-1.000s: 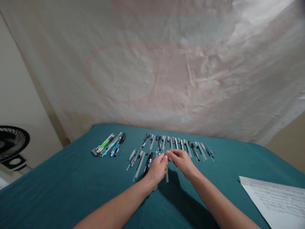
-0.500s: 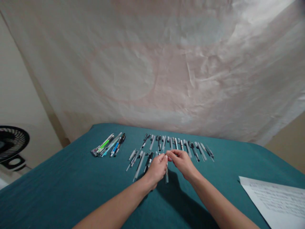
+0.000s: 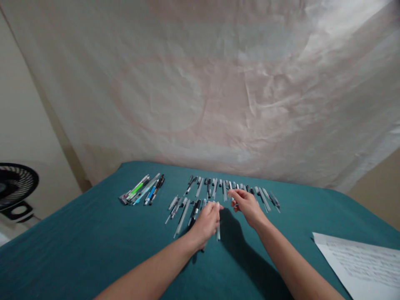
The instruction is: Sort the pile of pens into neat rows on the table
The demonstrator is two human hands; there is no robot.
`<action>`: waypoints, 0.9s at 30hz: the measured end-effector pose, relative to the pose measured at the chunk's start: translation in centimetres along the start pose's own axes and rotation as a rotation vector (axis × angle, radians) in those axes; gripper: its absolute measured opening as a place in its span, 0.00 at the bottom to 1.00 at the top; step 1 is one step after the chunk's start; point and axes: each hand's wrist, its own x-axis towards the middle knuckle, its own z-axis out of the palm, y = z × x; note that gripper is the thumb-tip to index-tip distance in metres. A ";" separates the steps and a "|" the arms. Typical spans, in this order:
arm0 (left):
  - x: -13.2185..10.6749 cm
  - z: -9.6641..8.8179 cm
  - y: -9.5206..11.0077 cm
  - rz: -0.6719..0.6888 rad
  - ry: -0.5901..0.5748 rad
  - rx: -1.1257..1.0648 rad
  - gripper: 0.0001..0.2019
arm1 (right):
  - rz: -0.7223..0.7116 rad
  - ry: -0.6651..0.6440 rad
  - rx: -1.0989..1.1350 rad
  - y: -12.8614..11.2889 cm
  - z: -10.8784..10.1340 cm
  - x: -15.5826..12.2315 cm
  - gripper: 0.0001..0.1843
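Observation:
My left hand (image 3: 206,220) is closed above the front row of pens, around what looks like a pen; a dark end (image 3: 203,249) shows below the hand. Up and to the right, my right hand (image 3: 246,205) has thumb and forefinger pinched together. Whatever it holds, if anything, is too small to make out. Under and beside the left hand lie a clear pen (image 3: 182,218), a black pen (image 3: 194,212) and another clear pen (image 3: 218,231), partly covered. Behind the hands runs a row of clear and black pens (image 3: 215,188), partly hidden by the right hand.
A bundle of coloured pens (image 3: 142,190) lies at the left on the green tablecloth (image 3: 93,250). A handwritten sheet of paper (image 3: 359,262) is at the right front. A black fan (image 3: 17,183) stands off the left edge, and a pale sheet (image 3: 200,91) hangs behind.
My right hand has moved away from the left one, to the right, opening a gap between them. The left hand stays in nearly the same place, and a dark end now shows beneath it.

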 end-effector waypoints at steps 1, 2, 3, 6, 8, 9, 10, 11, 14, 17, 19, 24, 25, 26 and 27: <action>0.2 -0.2 0.0 0.009 0.020 -0.025 0.17 | -0.002 -0.011 -0.045 0.7 -0.2 0.3 0.17; 0.5 -0.5 0.0 0.022 0.033 -0.053 0.16 | -0.003 -0.032 -0.096 1.4 -0.3 0.6 0.16; 0.7 -0.8 0.0 0.037 0.039 -0.083 0.16 | -0.003 -0.057 -0.145 2.2 -0.4 0.9 0.16; 1.3 -1.6 0.4 0.079 0.027 -0.177 0.16 | -0.006 -0.095 -0.228 4.0 0.0 1.4 0.15; 1.6 -2.0 0.8 0.108 0.028 -0.227 0.16 | -0.016 -0.074 -0.238 4.6 0.5 1.4 0.14; 1.7 -2.1 1.0 0.121 0.030 -0.246 0.15 | -0.026 -0.057 -0.242 4.8 0.7 1.3 0.14; 1.7 -2.2 1.1 0.132 0.032 -0.262 0.15 | -0.038 -0.043 -0.255 4.8 0.9 1.2 0.13; 1.8 -2.3 1.2 0.139 0.032 -0.277 0.14 | -0.053 -0.032 -0.277 4.7 1.1 1.1 0.13; 2.0 -2.5 1.2 0.147 0.023 -0.306 0.13 | -0.095 -0.022 -0.370 4.2 1.3 0.7 0.11; 2.0 -2.5 1.0 0.148 0.023 -0.294 0.13 | -0.104 -0.024 -0.441 3.8 1.2 0.4 0.10; 1.9 -2.4 1.0 0.142 0.025 -0.280 0.13 | -0.096 -0.022 -0.472 3.8 1.0 0.4 0.10; 1.7 -2.3 1.2 0.116 0.035 -0.280 0.13 | -0.095 -0.049 -0.502 4.3 0.4 0.8 0.10; 1.6 -2.3 1.3 0.113 0.036 -0.282 0.12 | -0.099 -0.059 -0.502 4.4 0.3 0.9 0.10; 1.6 -2.2 1.3 0.111 0.036 -0.283 0.12 | -0.101 -0.066 -0.502 4.5 0.2 1.0 0.11; 1.5 -2.2 1.4 0.109 0.035 -0.284 0.12 | -0.100 -0.070 -0.506 4.6 0.2 1.0 0.12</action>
